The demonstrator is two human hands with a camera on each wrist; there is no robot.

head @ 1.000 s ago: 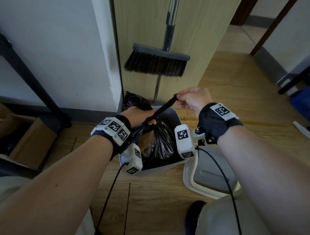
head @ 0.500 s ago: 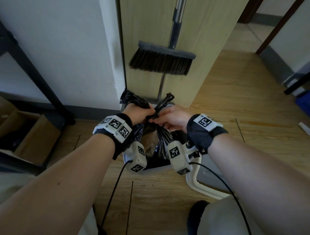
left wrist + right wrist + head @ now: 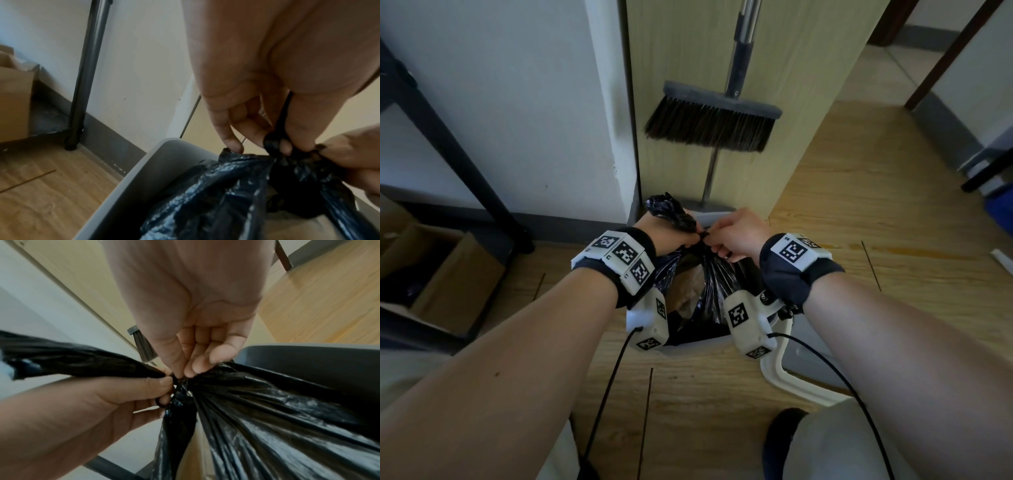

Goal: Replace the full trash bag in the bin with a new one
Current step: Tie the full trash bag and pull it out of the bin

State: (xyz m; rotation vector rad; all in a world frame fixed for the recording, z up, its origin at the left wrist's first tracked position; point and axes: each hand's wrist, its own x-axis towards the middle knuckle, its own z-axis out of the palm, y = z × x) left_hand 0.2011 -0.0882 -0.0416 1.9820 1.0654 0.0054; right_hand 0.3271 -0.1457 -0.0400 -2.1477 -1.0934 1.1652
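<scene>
A full black trash bag sits in the grey bin on the wooden floor. Both hands meet at its gathered neck above the bin. My left hand pinches the twisted neck, and the bag's loose end sticks out behind that hand. My right hand pinches the same knot with thumb and fingertips, touching the left hand. The bag's folds fan down from the knot into the bin. Something tan shows inside the bag.
The white bin lid lies on the floor right of the bin. A broom and dustpan lean on the pale wooden panel behind. A cardboard box and black rack leg stand left.
My right hand, which held a strip of the bag stretched out to the right, has come in to the left hand at the neck. The strip is now bunched into the knot.
</scene>
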